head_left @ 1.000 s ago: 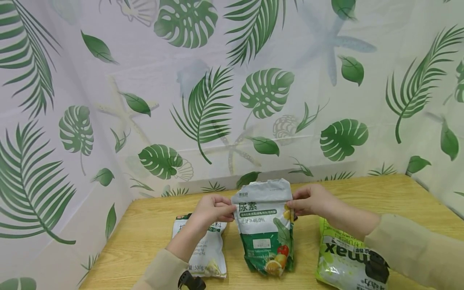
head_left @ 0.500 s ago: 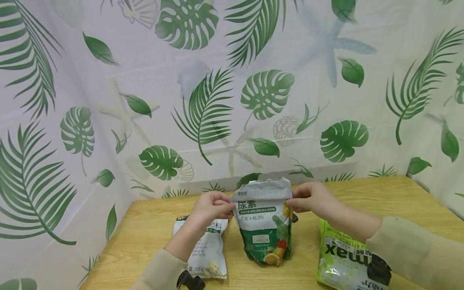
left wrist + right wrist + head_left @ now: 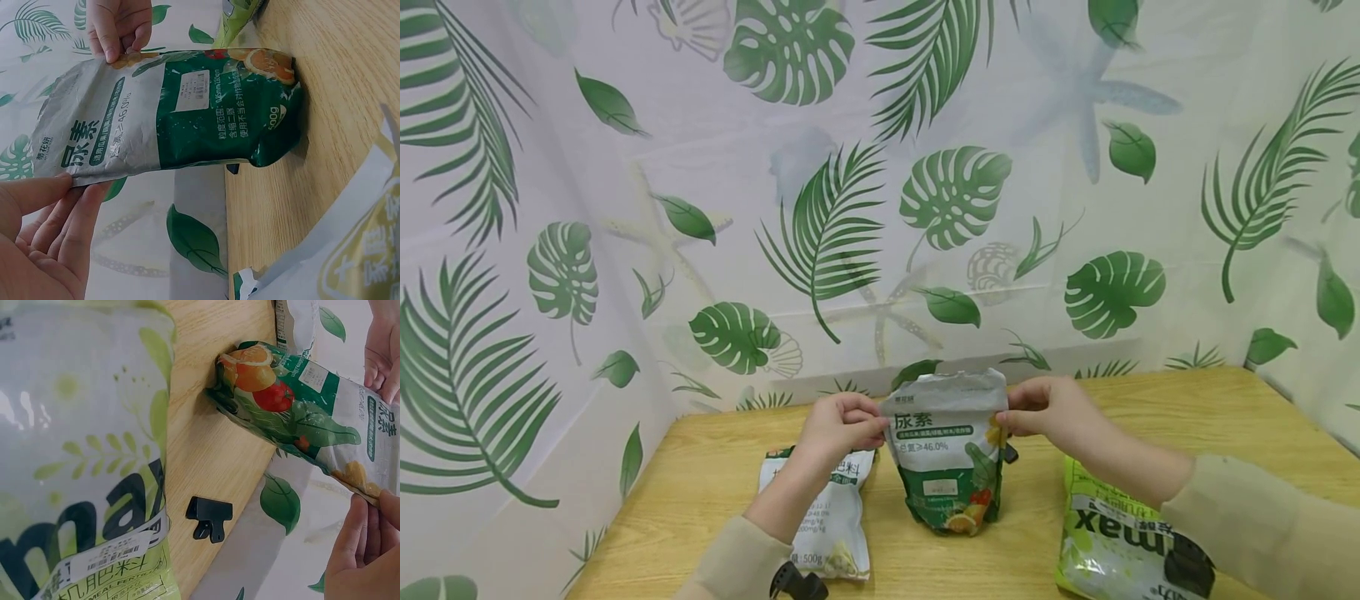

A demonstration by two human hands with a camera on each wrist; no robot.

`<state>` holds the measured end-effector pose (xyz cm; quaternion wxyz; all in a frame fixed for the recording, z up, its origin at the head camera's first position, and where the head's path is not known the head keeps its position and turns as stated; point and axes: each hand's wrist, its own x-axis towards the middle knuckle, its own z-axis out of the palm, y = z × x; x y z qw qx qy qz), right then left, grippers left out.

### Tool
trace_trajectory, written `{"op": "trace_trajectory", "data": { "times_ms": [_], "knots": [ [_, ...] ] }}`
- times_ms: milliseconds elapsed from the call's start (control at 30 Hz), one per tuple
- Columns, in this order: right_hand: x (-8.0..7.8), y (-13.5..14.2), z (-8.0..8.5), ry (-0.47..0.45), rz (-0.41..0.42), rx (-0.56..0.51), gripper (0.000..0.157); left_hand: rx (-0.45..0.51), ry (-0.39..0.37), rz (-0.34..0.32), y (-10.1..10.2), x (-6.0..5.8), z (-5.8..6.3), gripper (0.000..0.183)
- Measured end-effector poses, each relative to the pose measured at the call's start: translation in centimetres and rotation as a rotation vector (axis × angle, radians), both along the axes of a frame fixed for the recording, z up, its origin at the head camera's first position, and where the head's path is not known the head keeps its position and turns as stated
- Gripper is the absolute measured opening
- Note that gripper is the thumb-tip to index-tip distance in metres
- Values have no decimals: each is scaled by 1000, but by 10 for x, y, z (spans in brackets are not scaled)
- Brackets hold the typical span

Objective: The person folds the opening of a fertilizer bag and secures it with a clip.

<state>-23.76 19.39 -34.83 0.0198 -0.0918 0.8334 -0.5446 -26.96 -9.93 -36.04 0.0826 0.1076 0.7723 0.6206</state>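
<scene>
A white and green urea fertilizer bag (image 3: 946, 450), printed with vegetables and fruit, is held upright between both hands, its torn-looking top edge uppermost. My left hand (image 3: 838, 433) pinches its left side near the top between thumb and fingers. On the opposite side, my right hand (image 3: 1048, 412) pinches the upper edge the same way. The left wrist view shows the bag's (image 3: 225, 109) green bottom right at the wooden tabletop. Below the right hand, a black binder clip (image 3: 210, 519) lies on the table, mostly hidden behind the bag in the head view.
A white 500g bag (image 3: 831, 533) lies left of the held one, partly behind the left forearm. To the right is a lime-green and white bag (image 3: 1112, 533), partly under the right forearm. A leaf-patterned cloth (image 3: 880, 208) hangs behind the wooden table (image 3: 700, 492).
The bag's bottom has risen in the head view and swung away from me, so its front looks shorter. Both hands keep their pinch near the top and have barely moved.
</scene>
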Motion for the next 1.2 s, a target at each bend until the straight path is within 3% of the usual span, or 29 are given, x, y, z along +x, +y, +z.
{"op": "trace_trajectory", "data": {
  "times_ms": [600, 1200],
  "knots": [
    [2, -2, 2, -13, 3, 0, 29, 21, 16, 5, -4, 0, -5, 16],
    [4, 1, 6, -40, 88, 23, 32, -7, 13, -29, -8, 4, -2, 16]
  ]
}}
